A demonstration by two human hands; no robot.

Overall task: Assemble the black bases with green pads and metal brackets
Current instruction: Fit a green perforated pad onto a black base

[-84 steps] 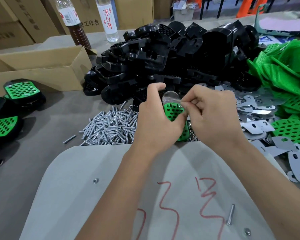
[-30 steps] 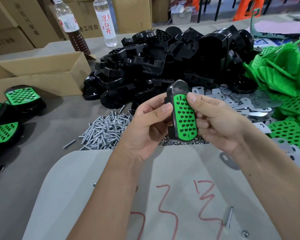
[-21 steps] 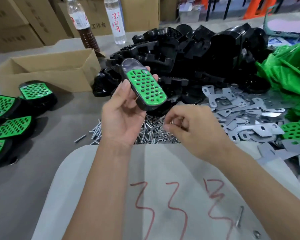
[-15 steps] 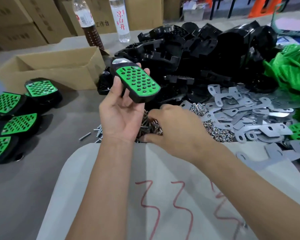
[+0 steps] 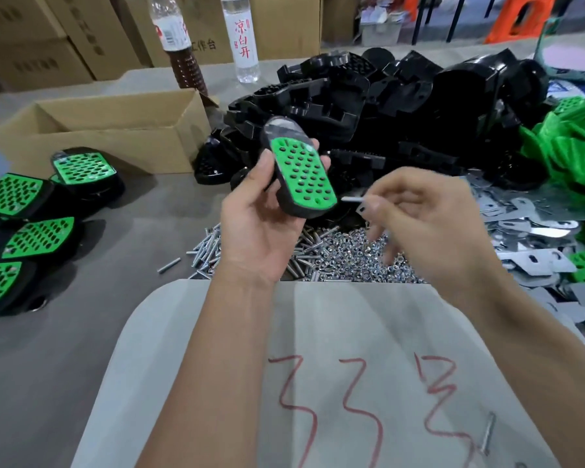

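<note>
Your left hand (image 5: 260, 228) grips the black base (image 5: 298, 204), green pad (image 5: 303, 173) up, above the screws (image 5: 210, 244). At its 3 o'clock, your right hand (image 5: 419, 217) pinches what looks like a screw (image 5: 352, 199), blurred. Line it squarely with the pad's hole before pushing.

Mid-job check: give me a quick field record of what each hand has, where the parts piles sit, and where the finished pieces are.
left hand: holds a black base with green pad, raised above the table
right hand: pinches a screw, tip pointing at the pad; blurred
screws and nuts: loose pile under the hands
black bases: heap behind the hands
metal brackets: spread at right
green pads: pile at far right
finished pieces: grouped at left, by the cardboard box
</note>
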